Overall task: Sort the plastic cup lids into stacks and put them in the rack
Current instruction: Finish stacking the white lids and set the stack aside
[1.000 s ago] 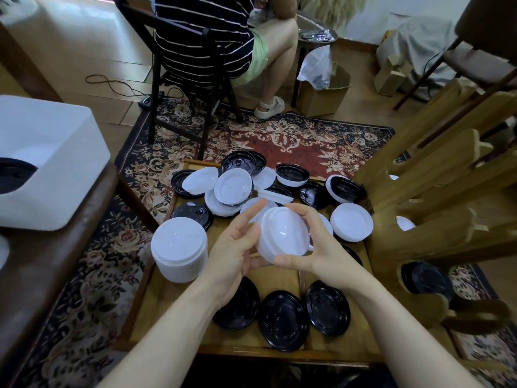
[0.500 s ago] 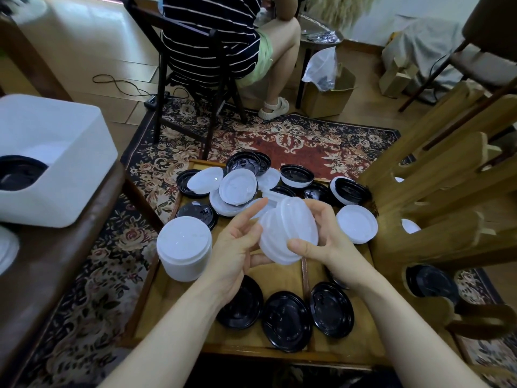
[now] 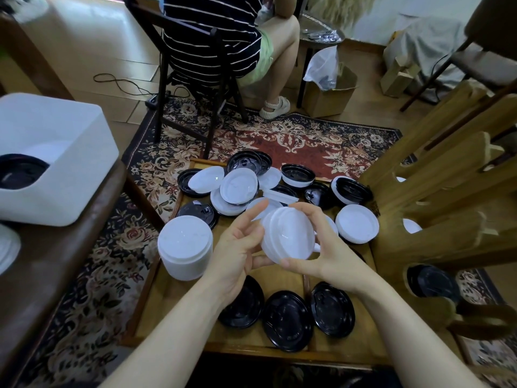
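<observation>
Now, held stack: I've got a small stack of white lids (image 3: 288, 236) up off the tray, tipped on edge so the flat faces look back toward me and leftward.
Right hand (image 3: 330, 247): curled round the stack, fingers over its top rim, thumb under the lower edge. It carries the weight.
Left hand (image 3: 237, 247): fingers long and relaxed, fingertips just brushing the stack's left rim; it grips nothing.
Rack (image 3: 447, 208): the wooden rack stands to my right, just beside the right hand, with round openings facing the tray.
Key relation: the stack's axis points roughly left to right, and the rack lies along that line on the right, so I judge the right hand nearer and better placed to feed it in.
Tall white stack (image 3: 185, 249): standing on the tray (image 3: 279, 351), left of the hands.
Loose lids: black lids (image 3: 288, 320) lie below the wrists; mixed ones sit farther back.
</observation>
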Available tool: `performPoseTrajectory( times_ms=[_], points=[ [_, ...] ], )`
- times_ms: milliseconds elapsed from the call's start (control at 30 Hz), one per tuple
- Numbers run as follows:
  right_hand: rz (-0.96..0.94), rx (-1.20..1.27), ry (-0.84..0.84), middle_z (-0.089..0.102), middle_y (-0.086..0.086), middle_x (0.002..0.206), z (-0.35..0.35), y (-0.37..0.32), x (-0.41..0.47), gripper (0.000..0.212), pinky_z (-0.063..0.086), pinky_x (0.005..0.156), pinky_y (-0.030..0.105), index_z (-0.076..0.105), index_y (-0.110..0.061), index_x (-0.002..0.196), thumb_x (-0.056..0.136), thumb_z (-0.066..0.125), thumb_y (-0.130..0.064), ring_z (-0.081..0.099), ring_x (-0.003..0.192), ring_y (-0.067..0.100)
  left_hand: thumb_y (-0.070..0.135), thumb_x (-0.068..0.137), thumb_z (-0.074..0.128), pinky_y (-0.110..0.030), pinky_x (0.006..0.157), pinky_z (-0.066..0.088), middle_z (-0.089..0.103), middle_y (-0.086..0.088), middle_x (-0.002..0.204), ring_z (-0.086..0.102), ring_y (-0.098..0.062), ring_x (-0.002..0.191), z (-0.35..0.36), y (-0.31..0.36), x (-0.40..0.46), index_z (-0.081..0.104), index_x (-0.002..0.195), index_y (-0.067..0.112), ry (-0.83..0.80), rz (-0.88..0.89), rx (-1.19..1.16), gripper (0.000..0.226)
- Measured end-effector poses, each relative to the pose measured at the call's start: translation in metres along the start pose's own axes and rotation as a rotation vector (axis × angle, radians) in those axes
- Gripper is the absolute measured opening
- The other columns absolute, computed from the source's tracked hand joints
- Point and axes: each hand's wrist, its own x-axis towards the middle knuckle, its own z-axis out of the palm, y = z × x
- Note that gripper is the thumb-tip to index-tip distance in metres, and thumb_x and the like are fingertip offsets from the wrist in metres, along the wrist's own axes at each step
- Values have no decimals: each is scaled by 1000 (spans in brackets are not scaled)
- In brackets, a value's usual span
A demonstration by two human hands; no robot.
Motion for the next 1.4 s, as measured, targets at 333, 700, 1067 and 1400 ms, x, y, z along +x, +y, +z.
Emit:
performPoseTrajectory(
  times_ms=[333,700,1067,1400],
  points=[
    [-1,-67,-125,32,-32,143,-12,4,-2,88,37,114,40,30,-47,142,74,84,-33,33,136,-3,10,101,49,-40,66,63,71,-10,122,71,-26,96,-2,-1,-1,61,132,28,-26,-34,53,37],
    [3,-145,-205,33,-37,138,-15,6,-3,90,35,112,35,32,-55,139,74,84,-19,30,135,-8,11,104,44,-37,64,62,75,-1,108,70,-19,92,-3,0,-1,65,126,31,-3,-103,122,37],
    [27,-161,-30,42,-27,132,-3,6,1,86,48,99,36,36,-42,132,62,84,-55,44,124,-3,8,103,46,-39,67,62,75,-3,113,73,-20,91,4,0,-5,63,127,28,22,-55,74,36],
    [49,-226,-57,34,-29,132,7,4,0,90,43,92,19,29,-37,140,70,83,-49,40,123,-7,12,77,81,-32,71,58,71,3,121,69,-19,109,3,-3,-5,66,125,36,-22,-99,154,56]
  ],
)
